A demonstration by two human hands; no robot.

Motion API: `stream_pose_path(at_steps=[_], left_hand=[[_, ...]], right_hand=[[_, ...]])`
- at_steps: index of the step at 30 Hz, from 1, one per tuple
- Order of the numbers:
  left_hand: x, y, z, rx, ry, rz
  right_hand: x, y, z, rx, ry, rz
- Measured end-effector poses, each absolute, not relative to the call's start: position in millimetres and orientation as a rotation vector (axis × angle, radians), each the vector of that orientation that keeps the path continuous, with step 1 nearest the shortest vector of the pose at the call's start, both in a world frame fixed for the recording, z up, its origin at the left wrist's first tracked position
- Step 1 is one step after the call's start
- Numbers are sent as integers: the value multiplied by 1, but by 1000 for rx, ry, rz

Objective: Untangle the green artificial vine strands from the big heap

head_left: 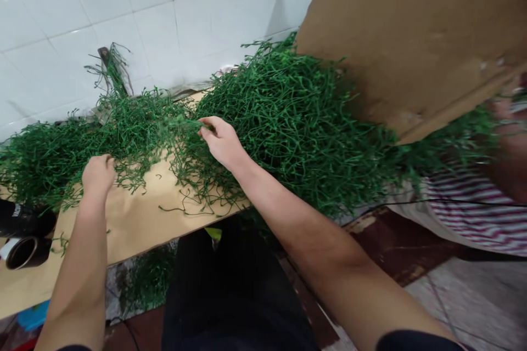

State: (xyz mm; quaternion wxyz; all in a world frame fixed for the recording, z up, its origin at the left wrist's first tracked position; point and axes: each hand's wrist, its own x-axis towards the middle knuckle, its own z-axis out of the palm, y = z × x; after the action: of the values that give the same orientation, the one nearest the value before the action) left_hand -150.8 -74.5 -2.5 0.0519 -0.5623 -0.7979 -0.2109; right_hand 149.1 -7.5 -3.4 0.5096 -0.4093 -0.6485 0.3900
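Forearms (315, 227) are spanning my view, right hand (222, 142) pinching green stems (188, 126), left hand (97, 175), grip unclear, tangles possibly dragging others down

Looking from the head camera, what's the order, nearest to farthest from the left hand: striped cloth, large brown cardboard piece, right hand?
From the left hand:
1. Right hand: to its right, pinching green stems.
2. Large brown cardboard piece: upper right.
3. Striped cloth: far right edge.
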Motion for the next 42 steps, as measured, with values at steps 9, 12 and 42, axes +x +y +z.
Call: stream_pose_path(at_steps=[9,12,42], left_hand=[[-28,-97,6,-2376,-2098,-1882],[-8,-88,-1,-2357,-2121,-1946],[-2,-85,22,-2671,-2159,-1937]], right_hand=[[137,-28,7,-985,-1578,915],[148,-33,13,-1017,-1648,827],[175,-44,11,-777,-1849,1204]])
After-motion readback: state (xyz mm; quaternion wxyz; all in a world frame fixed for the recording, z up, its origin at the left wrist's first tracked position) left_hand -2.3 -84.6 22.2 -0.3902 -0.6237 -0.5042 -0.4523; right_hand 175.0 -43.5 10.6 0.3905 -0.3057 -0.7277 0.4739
